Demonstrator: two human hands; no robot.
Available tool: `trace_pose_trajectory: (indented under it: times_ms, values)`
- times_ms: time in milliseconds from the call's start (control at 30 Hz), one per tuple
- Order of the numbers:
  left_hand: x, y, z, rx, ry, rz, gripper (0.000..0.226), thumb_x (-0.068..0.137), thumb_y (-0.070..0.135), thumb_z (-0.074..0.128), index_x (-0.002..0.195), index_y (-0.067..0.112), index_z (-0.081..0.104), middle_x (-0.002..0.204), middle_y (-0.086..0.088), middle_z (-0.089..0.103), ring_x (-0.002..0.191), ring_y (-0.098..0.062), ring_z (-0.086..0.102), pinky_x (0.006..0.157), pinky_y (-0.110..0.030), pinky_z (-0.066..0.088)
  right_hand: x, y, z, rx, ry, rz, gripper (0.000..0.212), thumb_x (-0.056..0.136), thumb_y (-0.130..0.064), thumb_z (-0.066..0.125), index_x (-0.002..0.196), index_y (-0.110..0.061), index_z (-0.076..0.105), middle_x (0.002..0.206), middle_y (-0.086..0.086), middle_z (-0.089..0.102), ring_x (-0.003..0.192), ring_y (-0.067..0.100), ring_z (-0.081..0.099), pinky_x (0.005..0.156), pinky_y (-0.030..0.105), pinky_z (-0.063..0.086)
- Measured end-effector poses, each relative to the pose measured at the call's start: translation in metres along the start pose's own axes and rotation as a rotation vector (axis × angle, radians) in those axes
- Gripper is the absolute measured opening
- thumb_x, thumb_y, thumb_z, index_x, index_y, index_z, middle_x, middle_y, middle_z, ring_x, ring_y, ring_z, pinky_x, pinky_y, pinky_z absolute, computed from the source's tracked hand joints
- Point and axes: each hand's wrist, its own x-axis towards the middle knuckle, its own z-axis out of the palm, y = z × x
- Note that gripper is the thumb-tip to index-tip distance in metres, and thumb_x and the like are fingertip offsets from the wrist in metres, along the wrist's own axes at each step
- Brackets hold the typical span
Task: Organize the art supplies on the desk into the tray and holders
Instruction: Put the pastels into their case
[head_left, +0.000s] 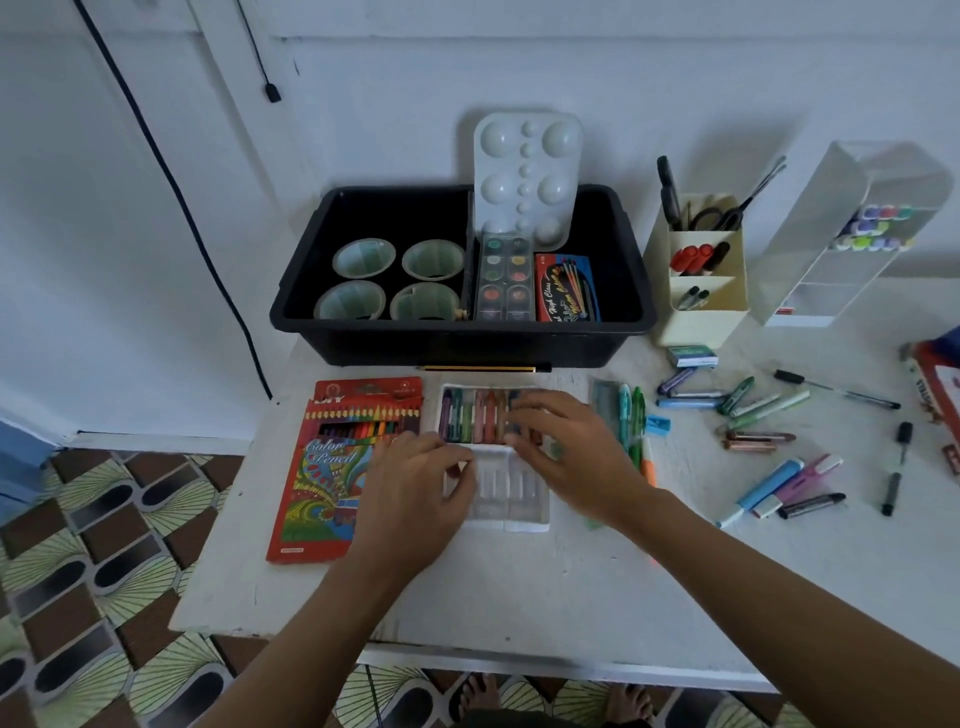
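Observation:
A white plastic crayon insert (511, 506) lies in the middle of the desk, its far half filled with a row of crayons (472, 415). My left hand (415, 488) rests on the insert's left edge with fingers curled at its rim. My right hand (566, 447) lies over the crayons' right end, fingers spread and touching them. A black tray (363, 340) behind holds several green cups, a watercolour set (505, 278), a red-blue box and a white palette (524, 176). A cream holder (696, 322) with markers and scissors stands to its right.
A red coloured-pencil box (332, 467) lies left of the insert. A pencil (483, 368) lies before the tray. Loose pens, highlighters, crayons and a blue sharpener (657, 423) scatter on the right. A clear marker rack (852, 234) stands at far right. The desk's left edge drops to tiled floor.

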Motion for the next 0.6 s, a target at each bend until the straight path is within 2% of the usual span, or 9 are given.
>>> trace_pose_trajectory:
  times_ms: [100, 200, 267, 367, 433, 500, 600]
  values:
    - [0.02, 0.025, 0.013, -0.132, -0.077, 0.092, 0.01, 0.091, 0.018, 0.072, 0.1, 0.017, 0.076, 0.091, 0.002, 0.073, 0.081, -0.012, 0.062, 0.076, -0.028, 0.054, -0.011, 0.013, -0.026, -0.002, 0.164, 0.062, 0.02, 0.096, -0.025, 0.063, 0.11, -0.014, 0.072, 0.106, 0.0, 0.069, 0.095, 0.012, 0.059, 0.085, 0.032, 0.051]
    - [0.045, 0.054, 0.036, -0.2, -0.137, 0.167, 0.009, 0.097, 0.027, 0.063, 0.099, 0.023, 0.07, 0.093, 0.006, 0.068, 0.085, -0.01, 0.059, 0.079, -0.032, 0.053, -0.028, 0.036, -0.055, -0.073, 0.282, 0.119, 0.009, 0.092, -0.013, 0.068, 0.1, -0.011, 0.072, 0.091, 0.0, 0.067, 0.079, 0.013, 0.057, 0.073, 0.028, 0.048]
    - [0.062, 0.076, 0.054, -0.209, -0.166, 0.221, 0.012, 0.098, 0.03, 0.057, 0.099, 0.023, 0.067, 0.095, 0.006, 0.065, 0.09, -0.012, 0.056, 0.083, -0.034, 0.05, -0.041, 0.058, -0.072, -0.145, 0.343, 0.177, 0.008, 0.089, -0.008, 0.07, 0.096, -0.011, 0.072, 0.085, 0.001, 0.067, 0.073, 0.015, 0.056, 0.068, 0.03, 0.048]
    - [0.09, 0.108, 0.081, -0.177, -0.188, 0.279, 0.014, 0.1, 0.027, 0.055, 0.107, 0.022, 0.066, 0.107, 0.004, 0.064, 0.102, -0.015, 0.053, 0.089, -0.028, 0.043, -0.056, 0.095, -0.094, -0.266, 0.338, 0.294, 0.014, 0.081, -0.007, 0.073, 0.092, -0.016, 0.073, 0.085, 0.0, 0.069, 0.078, 0.024, 0.061, 0.068, 0.039, 0.05]
    - [0.108, 0.125, 0.097, -0.141, -0.197, 0.294, 0.015, 0.099, 0.024, 0.056, 0.11, 0.022, 0.067, 0.107, 0.002, 0.064, 0.1, -0.017, 0.052, 0.085, -0.031, 0.045, -0.06, 0.113, -0.106, -0.315, 0.289, 0.345, 0.018, 0.077, -0.008, 0.077, 0.091, -0.018, 0.073, 0.088, -0.001, 0.071, 0.085, 0.029, 0.061, 0.07, 0.04, 0.048]
    - [0.123, 0.14, 0.112, -0.086, -0.203, 0.289, 0.015, 0.098, 0.02, 0.056, 0.107, 0.021, 0.067, 0.101, -0.002, 0.065, 0.095, -0.021, 0.055, 0.079, -0.035, 0.047, -0.059, 0.126, -0.115, -0.346, 0.223, 0.346, 0.019, 0.077, -0.013, 0.078, 0.094, -0.02, 0.074, 0.095, -0.003, 0.072, 0.094, 0.028, 0.06, 0.075, 0.04, 0.043]
    - [0.139, 0.154, 0.128, 0.034, -0.183, 0.254, 0.011, 0.097, 0.025, 0.054, 0.101, 0.022, 0.063, 0.097, -0.002, 0.067, 0.092, -0.024, 0.057, 0.074, -0.034, 0.042, -0.053, 0.138, -0.122, -0.372, 0.14, 0.289, 0.019, 0.081, -0.023, 0.073, 0.1, -0.022, 0.075, 0.106, -0.003, 0.073, 0.105, 0.027, 0.06, 0.081, 0.043, 0.04]
